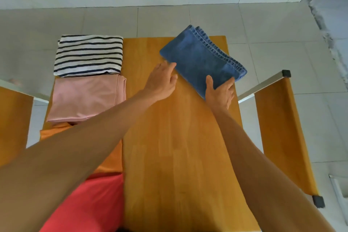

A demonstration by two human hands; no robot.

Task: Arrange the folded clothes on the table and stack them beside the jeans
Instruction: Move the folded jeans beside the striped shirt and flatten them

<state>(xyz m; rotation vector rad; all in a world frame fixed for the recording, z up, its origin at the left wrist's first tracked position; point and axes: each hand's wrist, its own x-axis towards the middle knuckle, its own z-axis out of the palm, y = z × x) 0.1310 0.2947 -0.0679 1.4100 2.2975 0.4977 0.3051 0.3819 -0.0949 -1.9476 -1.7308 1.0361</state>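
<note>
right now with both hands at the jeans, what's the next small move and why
Probably turn the jeans square to the table edge. They lie skewed at the far right corner, one end past the edge. The right hand rests on their near end and the left hand is at their side, so both are placed to turn them.

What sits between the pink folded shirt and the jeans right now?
Mostly bare wooden table, in the head view. The left forearm crosses that stretch, with the left hand at the near-left edge of the jeans. No other garment lies between the jeans and the pink folded shirt.
</note>
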